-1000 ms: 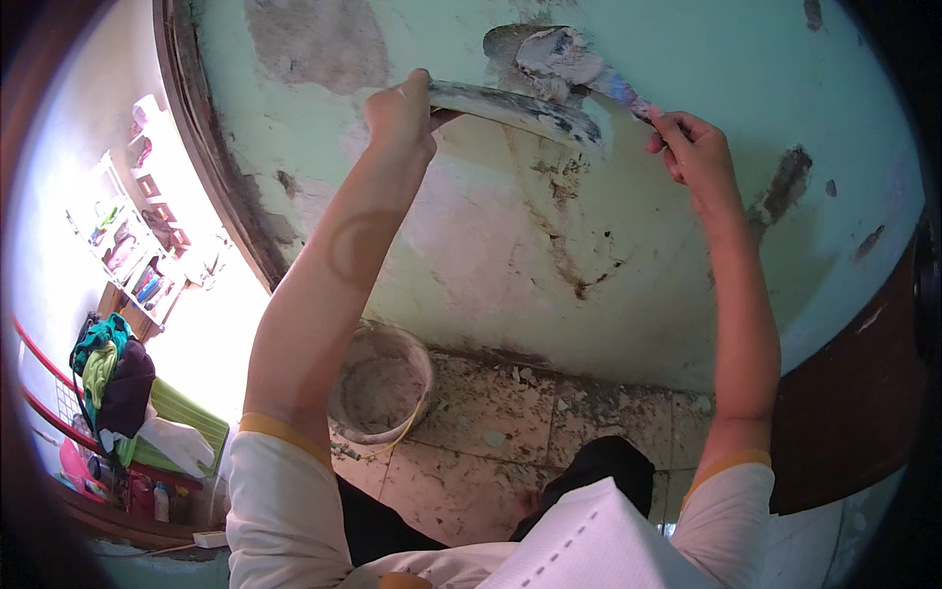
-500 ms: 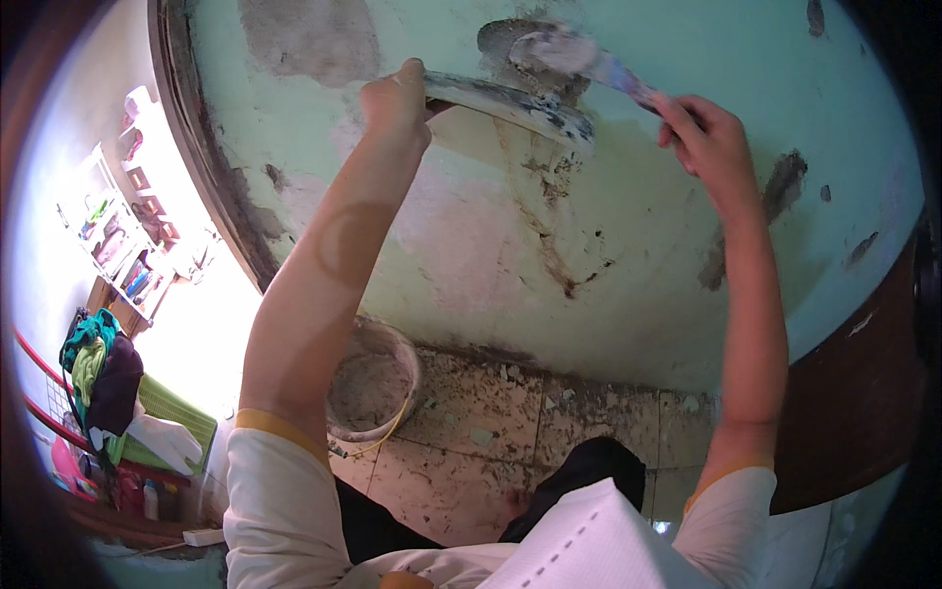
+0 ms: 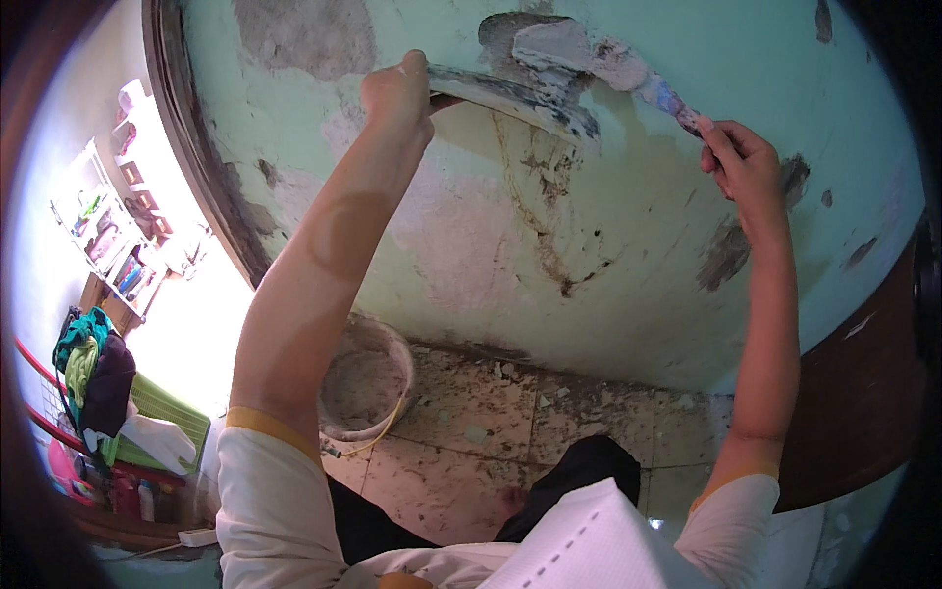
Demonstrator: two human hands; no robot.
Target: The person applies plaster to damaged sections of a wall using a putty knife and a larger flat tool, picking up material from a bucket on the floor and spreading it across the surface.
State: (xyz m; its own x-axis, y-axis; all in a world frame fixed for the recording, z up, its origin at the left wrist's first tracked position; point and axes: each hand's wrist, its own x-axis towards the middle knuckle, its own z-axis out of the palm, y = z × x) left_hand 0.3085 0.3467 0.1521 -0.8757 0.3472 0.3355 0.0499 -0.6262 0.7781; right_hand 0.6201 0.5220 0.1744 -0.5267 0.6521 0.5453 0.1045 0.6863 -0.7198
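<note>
Scraper in R hand, smeared blade up-L of it

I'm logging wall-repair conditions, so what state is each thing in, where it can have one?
Left hand: closed on the board's near end
Board: held almost edge-on, smeared
Right hand: closed on the spreading tool's handle
Spreading tool: coated with paste
Wall: stained, with patches of paint missing
Bucket: uncovered, residue inside
Floor: littered with flakes
Clothes: heaped up
</note>
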